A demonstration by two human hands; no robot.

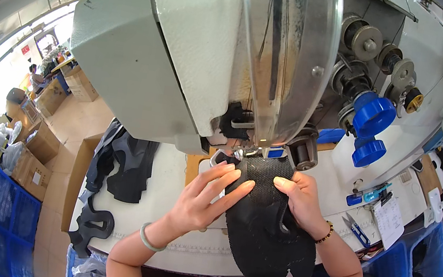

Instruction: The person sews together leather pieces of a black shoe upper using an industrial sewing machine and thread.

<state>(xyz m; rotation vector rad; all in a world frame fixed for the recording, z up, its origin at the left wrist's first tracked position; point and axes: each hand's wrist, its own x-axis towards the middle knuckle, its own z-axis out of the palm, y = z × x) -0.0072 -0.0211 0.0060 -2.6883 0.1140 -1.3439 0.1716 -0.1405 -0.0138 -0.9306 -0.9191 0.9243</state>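
Note:
A black mesh shoe upper (pixel 267 235) lies under the needle area of a large grey sewing machine (pixel 192 29). Its far end reaches the presser foot (pixel 267 152), and its wide near end hangs over the table's front edge. On the left side of the upper is my left hand (pixel 205 197), with its fingertips pressed on the mesh and its thumb out of sight. My right hand (pixel 304 201) grips the other side, thumb on top and fingers hidden beneath.
Black cut pieces (pixel 130 164) lie at the table's left. To the right are small blue-handled snips (pixel 357 231), a paper sheet (pixel 388 220) and blue crates (pixel 394 276). Blue machine knobs (pixel 374 115) stick out at upper right. Cardboard boxes (pixel 33 175) stand at far left.

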